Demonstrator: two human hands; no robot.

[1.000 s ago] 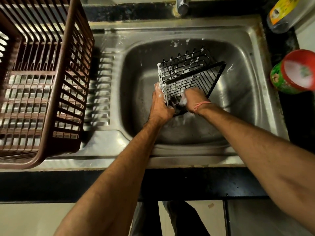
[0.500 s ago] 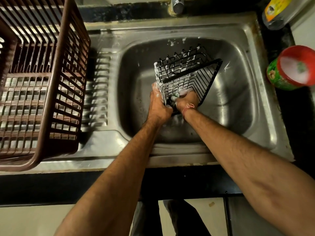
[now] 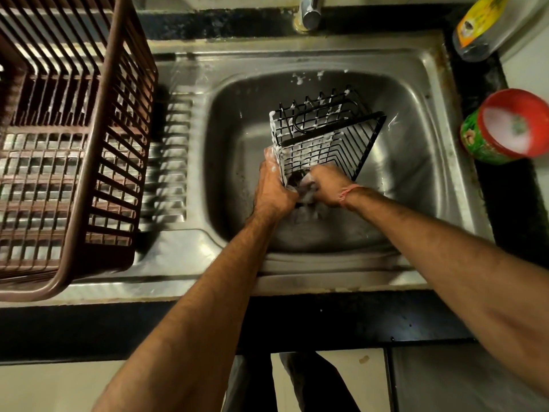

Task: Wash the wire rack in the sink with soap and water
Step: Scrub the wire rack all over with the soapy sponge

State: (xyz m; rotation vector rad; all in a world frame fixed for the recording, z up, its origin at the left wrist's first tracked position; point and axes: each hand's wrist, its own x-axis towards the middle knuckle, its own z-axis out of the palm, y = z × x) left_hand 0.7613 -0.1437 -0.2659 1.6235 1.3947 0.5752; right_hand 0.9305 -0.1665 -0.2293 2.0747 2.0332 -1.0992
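Observation:
A black wire rack (image 3: 323,135), streaked with white foam, stands tilted on its near corner inside the steel sink (image 3: 421,162). My left hand (image 3: 274,188) grips the rack's near left edge, fingers curled round the wires. My right hand (image 3: 325,184), with a pink thread round the wrist, holds a foamy scrub pad (image 3: 307,188) pressed against the rack's lower corner. The pad is mostly hidden by my fingers and suds.
A brown plastic dish basket (image 3: 98,162) stands on the ribbed drainboard at the left. The tap (image 3: 309,10) is at the back. On the black counter at the right sit a red-rimmed soap tub (image 3: 505,126) and a yellow-labelled bottle (image 3: 478,25).
My right hand has slid from the rack's inner grid down toward its near lower corner, next to my left hand. The rack has barely shifted and the left grip is the same.

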